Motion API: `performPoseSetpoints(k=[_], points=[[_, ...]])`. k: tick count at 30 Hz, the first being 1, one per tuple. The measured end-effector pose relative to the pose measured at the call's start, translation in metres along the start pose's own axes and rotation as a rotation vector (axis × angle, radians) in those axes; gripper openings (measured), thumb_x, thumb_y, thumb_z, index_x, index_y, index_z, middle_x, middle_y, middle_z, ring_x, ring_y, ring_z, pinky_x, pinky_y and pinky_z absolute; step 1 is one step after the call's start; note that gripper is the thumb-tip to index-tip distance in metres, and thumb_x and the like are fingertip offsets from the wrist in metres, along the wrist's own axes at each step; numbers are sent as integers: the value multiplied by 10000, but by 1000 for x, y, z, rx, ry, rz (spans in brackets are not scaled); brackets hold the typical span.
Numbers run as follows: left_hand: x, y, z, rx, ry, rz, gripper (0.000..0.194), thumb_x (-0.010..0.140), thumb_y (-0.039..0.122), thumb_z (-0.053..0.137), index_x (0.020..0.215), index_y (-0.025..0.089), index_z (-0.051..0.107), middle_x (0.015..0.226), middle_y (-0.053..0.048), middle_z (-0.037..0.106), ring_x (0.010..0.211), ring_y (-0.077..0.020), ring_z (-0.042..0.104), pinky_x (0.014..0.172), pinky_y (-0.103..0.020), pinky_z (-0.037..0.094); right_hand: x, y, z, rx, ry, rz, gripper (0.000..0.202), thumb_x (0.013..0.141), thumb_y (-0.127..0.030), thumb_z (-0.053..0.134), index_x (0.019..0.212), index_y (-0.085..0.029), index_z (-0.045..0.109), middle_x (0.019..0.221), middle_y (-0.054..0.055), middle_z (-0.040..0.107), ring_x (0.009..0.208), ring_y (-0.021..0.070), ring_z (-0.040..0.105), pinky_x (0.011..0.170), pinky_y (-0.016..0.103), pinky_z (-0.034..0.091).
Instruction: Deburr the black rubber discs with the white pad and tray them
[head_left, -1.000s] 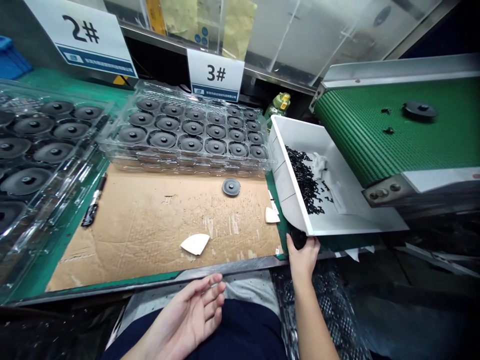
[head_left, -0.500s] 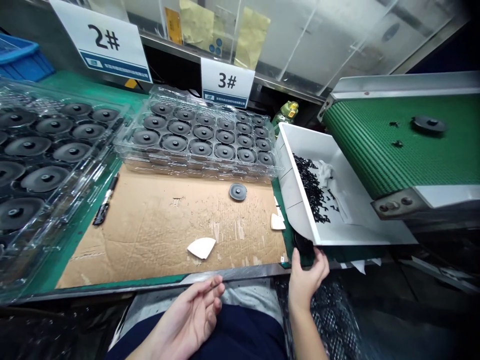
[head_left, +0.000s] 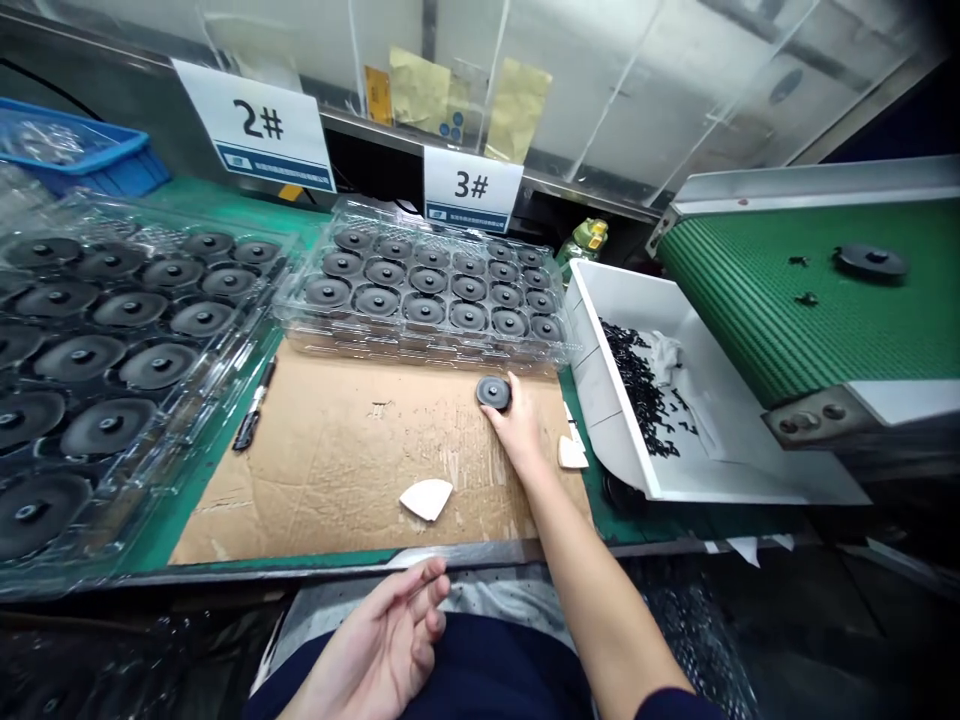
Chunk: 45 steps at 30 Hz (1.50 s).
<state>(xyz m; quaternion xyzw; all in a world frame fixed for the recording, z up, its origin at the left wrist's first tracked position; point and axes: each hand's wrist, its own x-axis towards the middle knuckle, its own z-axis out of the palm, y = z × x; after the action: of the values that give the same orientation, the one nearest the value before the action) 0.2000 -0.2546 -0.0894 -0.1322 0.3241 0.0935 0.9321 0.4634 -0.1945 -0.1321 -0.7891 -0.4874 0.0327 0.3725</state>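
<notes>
My right hand (head_left: pixel 519 428) has its thumb and fingers around the edge of a round black disc (head_left: pixel 492 392) with a small raised hub. That disc is at the back right of the cardboard sheet (head_left: pixel 330 450). Palm up in front of the table edge, my left hand (head_left: pixel 391 640) is open with its fingers loosely bent and nothing in it. Between the two hands lies a white fan-shaped piece (head_left: pixel 427 499). Behind the disc stands a stack of clear plastic trays (head_left: pixel 420 347) whose pockets hold several similar black discs.
More trays of discs (head_left: pixel 157 365) fill the left side. A marker (head_left: pixel 253 410) lies beside the cardboard. At right, a white bin (head_left: pixel 645 485) holds small black parts, with dark discs (head_left: pixel 622 492) partly hidden under it. A green conveyor (head_left: pixel 795 330) carries another disc (head_left: pixel 871 262).
My right hand has moved from the dark discs under the white bin, leftward and away from me, to the disc on the cardboard. My left hand stays open. The view has shifted slightly.
</notes>
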Motion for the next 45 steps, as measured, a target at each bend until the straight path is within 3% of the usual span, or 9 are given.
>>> performPoseSetpoints(k=[4, 7, 11, 16, 20, 24, 29, 34, 45], points=[[-12, 5, 8, 309, -46, 377, 174, 859, 199, 540, 1010, 156, 614, 1007, -80, 650, 823, -155, 630, 674, -239, 533, -44, -34, -24, 109, -68, -54, 705, 730, -184, 698, 1343, -200, 351, 1250, 119, 495, 1156, 277, 459, 1007, 491, 347], [-16, 14, 20, 459, -133, 575, 352, 845, 327, 564, 1182, 233, 522, 1302, -95, 491, 1194, -261, 453, 932, -358, 445, -86, -70, -54, 251, -247, -189, 737, 786, -277, 681, 1390, -239, 260, 1279, 59, 487, 1198, 237, 428, 1083, 455, 255], [-14, 26, 31, 573, -306, 430, 648, 718, 416, 688, 1289, 265, 421, 1335, -124, 455, 1164, -297, 482, 930, -360, 425, -116, -105, -76, 332, -370, -295, 740, 830, -371, 643, 1410, -216, 211, 1321, 54, 448, 1266, 223, 338, 1108, 414, 223], [-18, 31, 31, 524, -452, 333, 623, 680, 387, 728, 1238, 250, 488, 1251, -95, 536, 1059, -271, 568, 922, -357, 438, -120, -121, -79, 357, -404, -296, 731, 838, -411, 620, 1411, -225, 205, 1350, 57, 400, 1272, 230, 311, 1079, 402, 285], [-26, 32, 20, 428, -484, 337, 570, 734, 406, 676, 1245, 247, 479, 1164, -109, 591, 1026, -281, 588, 857, -337, 472, -112, -110, -69, 411, -462, -177, 754, 801, -605, 548, 1395, -255, 243, 1293, 73, 431, 1142, 256, 448, 980, 411, 396], [-37, 35, 9, 369, -466, 392, 528, 751, 361, 672, 1235, 300, 470, 1213, -98, 566, 1098, -322, 539, 872, -360, 466, -110, -83, -30, 207, -366, 48, 375, 939, -419, 391, 1268, -248, 448, 1148, 93, 479, 781, 196, 586, 701, 367, 517], [-49, 39, 4, 286, -291, 473, 491, 755, 292, 681, 1204, 282, 484, 1279, -106, 516, 1177, -335, 466, 948, -394, 424, -128, -78, 13, 159, -384, -21, 286, 843, -222, 501, 1124, -173, 517, 1233, 141, 439, 1035, 289, 512, 808, 426, 481], [-57, 43, 3, 251, -192, 532, 531, 719, 347, 706, 1193, 287, 476, 1305, -109, 489, 1201, -326, 444, 960, -380, 418, -135, -86, 12, 200, -420, -129, 216, 875, -181, 442, 1070, -190, 534, 964, 87, 605, 870, 236, 567, 763, 381, 485], [-62, 40, -5, 339, -263, 559, 565, 674, 298, 755, 1171, 283, 489, 1269, -108, 527, 1175, -327, 472, 982, -415, 373, -133, -97, 4, 296, -473, -92, 307, 885, -178, 441, 1175, -220, 533, 1040, 61, 605, 938, 211, 567, 818, 352, 478]])
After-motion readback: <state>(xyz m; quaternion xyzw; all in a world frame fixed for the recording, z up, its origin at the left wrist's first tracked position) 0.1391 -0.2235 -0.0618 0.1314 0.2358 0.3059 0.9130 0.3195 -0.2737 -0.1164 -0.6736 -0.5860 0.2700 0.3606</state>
